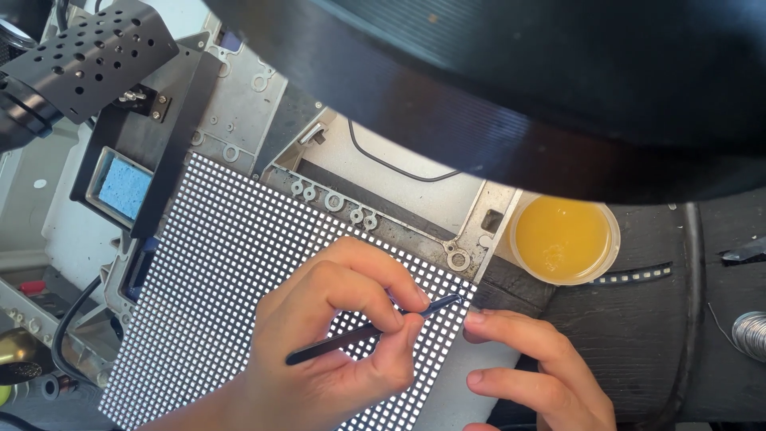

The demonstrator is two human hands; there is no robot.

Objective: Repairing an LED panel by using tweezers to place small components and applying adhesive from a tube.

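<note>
A lit LED matrix panel (231, 279) of white dots lies tilted on a metal frame. My left hand (335, 335) reaches in from the lower left and grips dark slim tweezers (359, 331), held like a pen. Their tip sits at the panel's right edge, close to the upper right corner. My right hand (535, 367) rests just right of the panel, its index fingertip touching the panel's edge right below the tweezers' tip. It holds nothing and its fingers are spread.
A round tub of yellow paste (565, 239) stands right of the panel, with a short strip of small parts (638, 275) beside it. A blue sponge (124, 189) sits in a black holder at left. A perforated black housing (96, 52) and a big dark rim (519, 96) overhang the top. A wire coil (752, 335) lies at far right.
</note>
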